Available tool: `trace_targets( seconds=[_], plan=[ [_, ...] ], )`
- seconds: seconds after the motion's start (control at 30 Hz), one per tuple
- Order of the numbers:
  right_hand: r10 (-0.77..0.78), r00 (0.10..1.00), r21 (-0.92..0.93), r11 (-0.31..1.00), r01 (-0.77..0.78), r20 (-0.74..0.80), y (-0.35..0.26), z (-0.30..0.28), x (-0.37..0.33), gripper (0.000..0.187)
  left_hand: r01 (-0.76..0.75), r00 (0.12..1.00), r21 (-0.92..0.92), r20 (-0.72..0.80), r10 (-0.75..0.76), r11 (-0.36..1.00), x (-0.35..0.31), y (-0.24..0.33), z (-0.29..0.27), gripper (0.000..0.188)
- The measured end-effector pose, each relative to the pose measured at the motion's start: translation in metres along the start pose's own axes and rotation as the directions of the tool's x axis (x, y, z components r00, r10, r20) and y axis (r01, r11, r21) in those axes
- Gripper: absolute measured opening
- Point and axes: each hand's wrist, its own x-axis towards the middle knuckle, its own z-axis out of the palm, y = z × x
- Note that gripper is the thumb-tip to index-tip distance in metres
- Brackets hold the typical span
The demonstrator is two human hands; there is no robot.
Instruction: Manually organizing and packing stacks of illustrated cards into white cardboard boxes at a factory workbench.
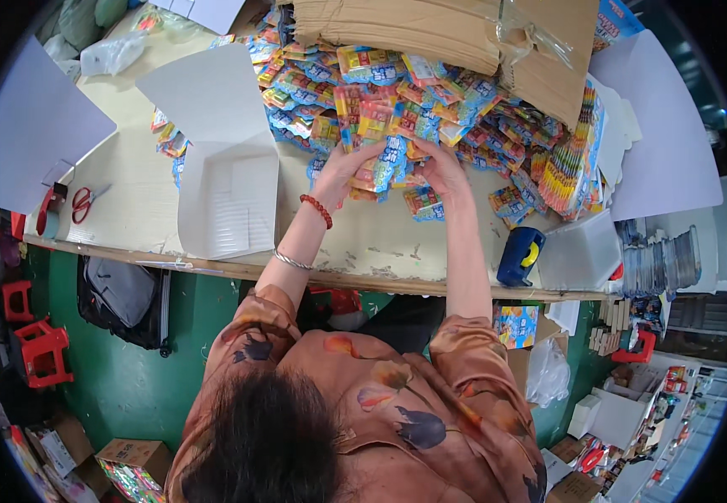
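Note:
A large heap of small flat packets (305, 88), yellow, red and blue in clear wrapping, spreads over the table in front of me. At its near edge, both my hands grip a bunch of these packets (377, 126) from either side. My left hand (342, 170) has its fingers bent around the left side of the bunch. My right hand (445, 172) is closed on its right side, with the fingertips partly hidden behind packets. One loose packet (423, 204) lies on the tabletop between my forearms.
A white box (229, 201) with a raised lid stands left of my left arm, near red-handled scissors (87, 204). Behind the heap is a cardboard box (430, 33). To the right are a blue tape dispenser (518, 256), a clear plastic box (583, 251) and a packet row (571, 172).

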Motion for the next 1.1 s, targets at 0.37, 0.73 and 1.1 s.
trace_targets(
  seconds=[0.37,0.73,1.1],
  plan=[
    [0.22,0.973,0.115,0.967,-0.227,0.064,0.053,0.007,-0.021,0.037,-0.154,0.956,0.188,-0.221,0.195,0.97,-0.045,-0.026,-0.009,0.048],
    [0.323,0.935,0.216,0.912,-0.349,0.147,0.09,0.013,-0.039,0.038,-0.322,0.852,0.363,-0.291,0.435,0.874,-0.069,-0.066,-0.029,0.064],
    [0.244,0.969,-0.146,0.96,-0.238,0.026,0.069,0.004,-0.029,0.036,-0.267,0.908,0.016,-0.332,0.257,0.964,-0.078,-0.078,-0.032,0.05]
  ],
)
